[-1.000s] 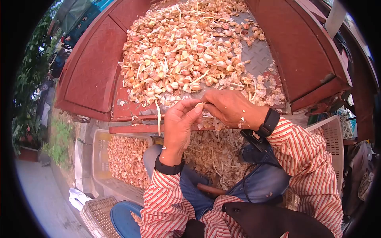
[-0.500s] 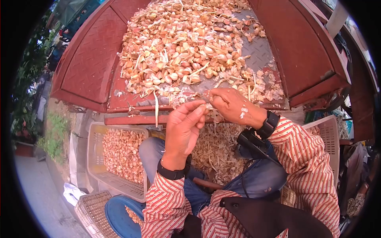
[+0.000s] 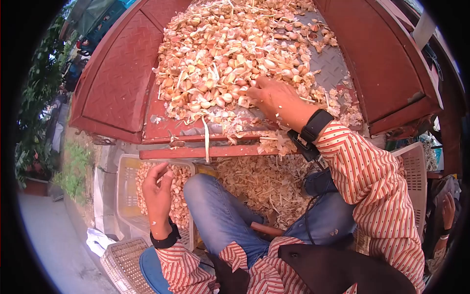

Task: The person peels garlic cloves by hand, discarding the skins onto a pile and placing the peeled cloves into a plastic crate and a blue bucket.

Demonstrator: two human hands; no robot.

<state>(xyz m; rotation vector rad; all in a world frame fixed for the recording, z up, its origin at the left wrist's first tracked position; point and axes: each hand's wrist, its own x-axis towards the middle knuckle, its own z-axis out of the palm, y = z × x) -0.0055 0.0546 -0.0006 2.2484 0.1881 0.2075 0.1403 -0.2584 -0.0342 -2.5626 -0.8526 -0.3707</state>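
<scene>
Reaching into the garlic (image 3: 225,63), the right hand (image 3: 275,100) curls, its grip unclear; the left (image 3: 157,188), loosely open, hovers over the crate (image 3: 128,191).

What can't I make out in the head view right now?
All in the head view:
- Right hand: what its fingertips touch; they are hidden by the hand and the garlic heap.
- Left hand: whether its curled fingers hold a clove; too small to tell.
- Blue tub: its contents, hidden by the left sleeve.
- Other person's hand: the body beyond, cut off by the dark lens edge.
</scene>
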